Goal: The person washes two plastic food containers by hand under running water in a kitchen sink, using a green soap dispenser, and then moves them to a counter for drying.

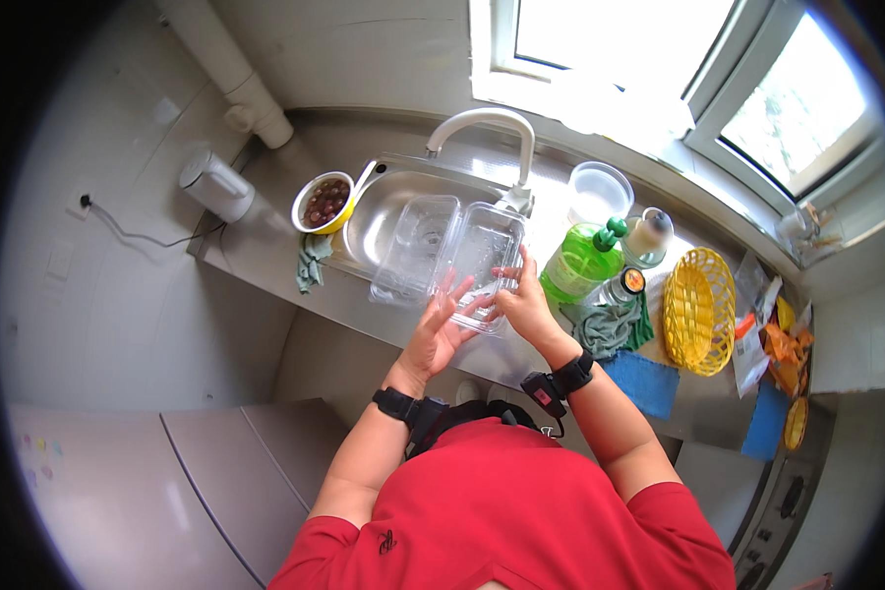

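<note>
An unfolded clear plastic clamshell container (487, 236) has one half over the sink basin and the other by the sink's right edge. Drops of water show in its right half. My left hand (435, 335) is at the container's near end, palm turned up and fingers spread. Some of its fingertips overlap the clear plastic. At the container's near right side is my right hand (523, 302), its fingers partly curled over the rim. Whether the right fingers grip the plastic or only touch it is hard to tell. Both wrists wear black straps with small devices.
A bowl of dark round fruit (327, 203) stands left of the steel sink (376, 221), above a cloth (312, 262). Behind rises a white faucet (487, 116). To the right are a green soap bottle (581, 262), a plastic tub (601, 188), a jar (619, 286) and yellow baskets (697, 310).
</note>
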A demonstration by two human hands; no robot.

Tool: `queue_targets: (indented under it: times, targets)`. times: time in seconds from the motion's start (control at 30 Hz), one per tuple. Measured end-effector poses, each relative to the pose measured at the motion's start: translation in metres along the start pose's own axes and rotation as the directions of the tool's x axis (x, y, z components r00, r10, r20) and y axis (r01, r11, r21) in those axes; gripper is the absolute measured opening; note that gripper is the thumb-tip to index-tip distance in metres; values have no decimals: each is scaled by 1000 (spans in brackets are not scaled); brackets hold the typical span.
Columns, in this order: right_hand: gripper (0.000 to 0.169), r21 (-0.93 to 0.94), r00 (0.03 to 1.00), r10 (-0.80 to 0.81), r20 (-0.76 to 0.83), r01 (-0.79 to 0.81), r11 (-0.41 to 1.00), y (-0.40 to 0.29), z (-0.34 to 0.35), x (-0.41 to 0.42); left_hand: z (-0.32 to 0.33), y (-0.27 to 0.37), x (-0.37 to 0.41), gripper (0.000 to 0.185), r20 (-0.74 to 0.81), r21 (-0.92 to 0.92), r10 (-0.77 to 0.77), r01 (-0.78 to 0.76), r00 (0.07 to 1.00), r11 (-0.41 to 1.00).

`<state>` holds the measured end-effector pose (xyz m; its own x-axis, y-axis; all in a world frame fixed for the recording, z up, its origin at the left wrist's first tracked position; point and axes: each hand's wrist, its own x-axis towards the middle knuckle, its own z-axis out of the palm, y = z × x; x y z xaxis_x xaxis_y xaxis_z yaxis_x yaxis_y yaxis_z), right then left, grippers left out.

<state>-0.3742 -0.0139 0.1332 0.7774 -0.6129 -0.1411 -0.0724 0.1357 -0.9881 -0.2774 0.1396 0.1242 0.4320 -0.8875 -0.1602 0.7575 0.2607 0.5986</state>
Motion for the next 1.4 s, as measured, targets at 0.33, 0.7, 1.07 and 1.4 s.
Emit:
queue_targets:
  times: [0.33,0.7,1.07,1.4]
  targets:
    - [59,-789,646,-544,535,613,-49,-39,-10,16,7,15,-4,56,-169,93,161,-147,973,985]
    - [48,-671,673,-234,701,734,103,-44,12,29,-23,38,12,50,-248,76,210,-197,946,977]
    - [65,-775,807,-185,561,590,227,-55,96,58,-68,111,36,55,-27,88,47,-44,999,995]
    - [39,-709,740,-455,495,647,280,-42,173,68,-90,160,67,55,96,97,-29,20,995,995]
